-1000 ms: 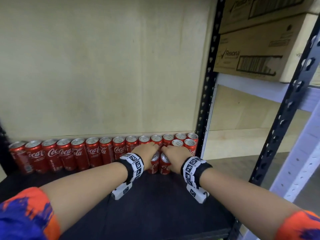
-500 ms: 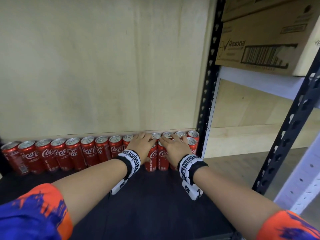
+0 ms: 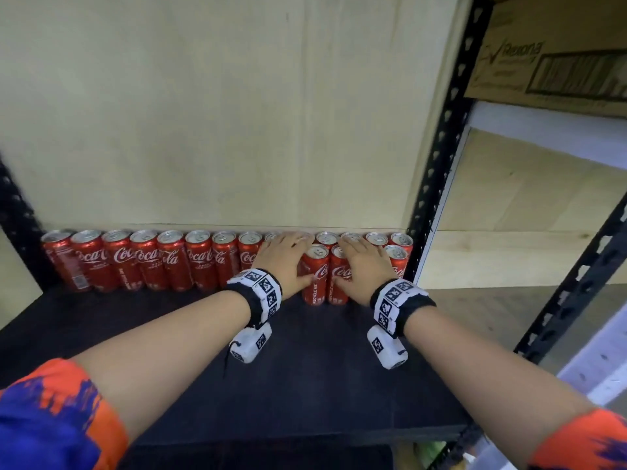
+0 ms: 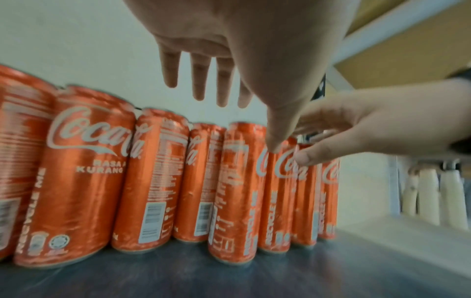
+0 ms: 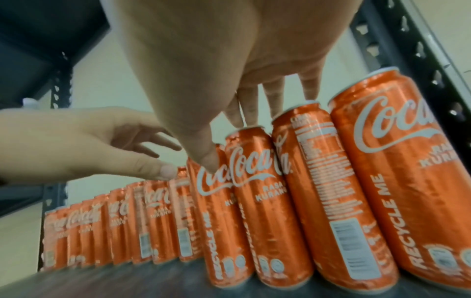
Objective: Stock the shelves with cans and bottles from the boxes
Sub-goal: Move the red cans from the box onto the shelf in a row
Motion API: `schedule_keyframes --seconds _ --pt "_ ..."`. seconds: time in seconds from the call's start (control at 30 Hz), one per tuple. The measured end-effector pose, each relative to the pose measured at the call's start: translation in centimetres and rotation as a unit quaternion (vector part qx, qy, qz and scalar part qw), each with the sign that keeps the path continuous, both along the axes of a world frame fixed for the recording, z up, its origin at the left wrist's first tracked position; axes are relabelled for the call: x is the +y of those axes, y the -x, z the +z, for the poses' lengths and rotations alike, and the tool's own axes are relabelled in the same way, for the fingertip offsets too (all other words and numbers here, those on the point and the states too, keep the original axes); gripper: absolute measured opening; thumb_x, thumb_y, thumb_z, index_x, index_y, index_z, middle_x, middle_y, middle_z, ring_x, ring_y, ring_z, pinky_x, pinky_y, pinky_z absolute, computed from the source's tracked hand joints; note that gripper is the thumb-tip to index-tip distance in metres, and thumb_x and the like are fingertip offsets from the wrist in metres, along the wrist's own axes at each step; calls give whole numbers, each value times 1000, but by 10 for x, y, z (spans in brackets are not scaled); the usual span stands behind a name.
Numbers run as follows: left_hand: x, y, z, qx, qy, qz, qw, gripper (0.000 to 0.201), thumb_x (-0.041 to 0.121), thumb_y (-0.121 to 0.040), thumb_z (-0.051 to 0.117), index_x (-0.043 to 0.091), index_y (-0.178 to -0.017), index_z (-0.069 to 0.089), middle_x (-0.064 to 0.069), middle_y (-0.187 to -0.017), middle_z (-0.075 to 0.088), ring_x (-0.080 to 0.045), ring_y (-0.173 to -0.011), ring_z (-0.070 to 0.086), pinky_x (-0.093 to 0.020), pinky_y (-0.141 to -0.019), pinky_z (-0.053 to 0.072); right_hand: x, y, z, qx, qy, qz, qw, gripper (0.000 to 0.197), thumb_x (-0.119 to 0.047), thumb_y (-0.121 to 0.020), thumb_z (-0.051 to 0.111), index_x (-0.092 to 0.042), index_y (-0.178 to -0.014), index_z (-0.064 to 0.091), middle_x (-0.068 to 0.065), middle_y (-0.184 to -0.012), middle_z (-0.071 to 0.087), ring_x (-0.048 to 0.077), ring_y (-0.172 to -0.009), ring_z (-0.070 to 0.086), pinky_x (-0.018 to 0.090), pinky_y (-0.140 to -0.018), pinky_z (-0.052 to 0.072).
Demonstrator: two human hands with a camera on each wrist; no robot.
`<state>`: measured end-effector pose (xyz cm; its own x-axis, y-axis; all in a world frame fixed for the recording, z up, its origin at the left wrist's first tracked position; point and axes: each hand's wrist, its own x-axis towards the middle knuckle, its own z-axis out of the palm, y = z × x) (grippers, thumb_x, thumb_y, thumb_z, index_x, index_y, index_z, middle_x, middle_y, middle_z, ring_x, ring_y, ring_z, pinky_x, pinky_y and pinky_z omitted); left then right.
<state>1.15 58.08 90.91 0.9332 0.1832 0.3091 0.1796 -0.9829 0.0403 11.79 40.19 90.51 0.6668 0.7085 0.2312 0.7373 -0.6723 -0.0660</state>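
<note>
A long row of red Coca-Cola cans (image 3: 146, 262) stands along the back of the black shelf (image 3: 305, 368). Two front cans (image 3: 316, 276) (image 3: 339, 283) stand upright side by side against that row, and a third front can (image 3: 397, 262) sits near the right post. My left hand (image 3: 285, 257) hovers over the can tops with straight fingers (image 4: 198, 80), its thumb touching the left front can (image 4: 275, 197). My right hand (image 3: 364, 266) lies beside it. Its fingers (image 5: 272, 96) reach the can tops and its thumb rests on the right front can (image 5: 216, 201). Neither hand grips anything.
A black perforated upright (image 3: 437, 164) bounds the shelf on the right. A plywood panel (image 3: 220, 113) closes the back. A Rexona cardboard box (image 3: 543, 62) sits on the neighbouring rack. White bottles (image 4: 430, 197) stand on a lower shelf beyond. Bare shelf lies in front of the cans.
Both hands pushed the two front cans back against the rear row, then let go; the fingers have straightened out over the can tops.
</note>
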Motion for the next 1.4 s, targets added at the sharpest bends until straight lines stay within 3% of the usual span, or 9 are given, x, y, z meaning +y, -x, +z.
schedule_keyframes --seconds 0.1,0.2,0.4,0.57,0.73,0.97,1.13,1.27,1.4 --pt "13 37 11 -26 51 10 998 84 61 -85 65 30 -155 32 0 -157 37 -25 -141 39 -41 -115 34 -6 17 6 -8 -72 -23 997 82 -58 -87 56 -26 -156 27 3 -158 37 26 -147 32 56 -120 21" --pt "31 85 17 -33 84 40 995 84 61 -86 65 27 -156 32 -1 -161 31 -24 -145 34 -38 -118 31 -12 38 9 9 -151 -27 988 80 -61 -85 56 -22 -151 37 7 -149 49 30 -137 45 50 -112 37" --pt "64 205 8 -40 160 102 981 82 66 -85 62 29 -154 36 0 -160 32 -21 -144 36 -42 -117 34 -21 106 0 61 -172 -29 983 90 -71 -81 51 -22 -154 33 10 -147 52 32 -134 49 45 -108 44" --pt "82 299 -19 -29 197 127 972 82 68 -85 61 27 -152 39 1 -157 37 -20 -142 39 -40 -117 35 -22 177 -17 68 -135 -10 988 85 -71 -85 53 -21 -151 39 4 -145 54 26 -133 51 43 -108 44" --pt "91 380 -44 2 224 142 964 82 66 -84 64 28 -152 40 0 -157 37 -21 -142 39 -41 -116 36 -20 259 -38 102 -91 -31 990 85 -66 -88 57 -18 -155 34 3 -153 46 28 -139 44 44 -112 40" --pt "89 455 -76 86 234 131 959 85 66 -82 66 26 -152 39 -4 -158 37 -24 -145 36 -44 -117 34 -25 366 -72 166 8 -42 985 86 -62 -91 58 -19 -159 26 6 -156 42 26 -142 40 36 -115 34" --pt "68 504 -109 149 245 100 953 82 65 -84 65 27 -152 39 -1 -156 38 -21 -142 39 -41 -116 36 -47 422 -102 215 65 -45 973 88 -63 -91 57 -18 -159 24 10 -155 44 26 -140 44 34 -113 37" --pt "51 535 -148 235 279 92 926 82 59 -85 68 24 -153 38 -3 -155 39 -21 -140 42 -34 -115 35 -71 452 -135 289 141 -43 946 86 -63 -90 60 -18 -158 30 8 -154 46 24 -139 45 29 -110 35" --pt "28 556 -192 354 315 109 874 81 60 -84 70 23 -150 42 -4 -150 47 -23 -135 47 -30 -110 39 -101 470 -175 367 207 -69 904 89 -71 -86 57 -20 -156 34 4 -151 50 23 -135 50 30 -108 40"
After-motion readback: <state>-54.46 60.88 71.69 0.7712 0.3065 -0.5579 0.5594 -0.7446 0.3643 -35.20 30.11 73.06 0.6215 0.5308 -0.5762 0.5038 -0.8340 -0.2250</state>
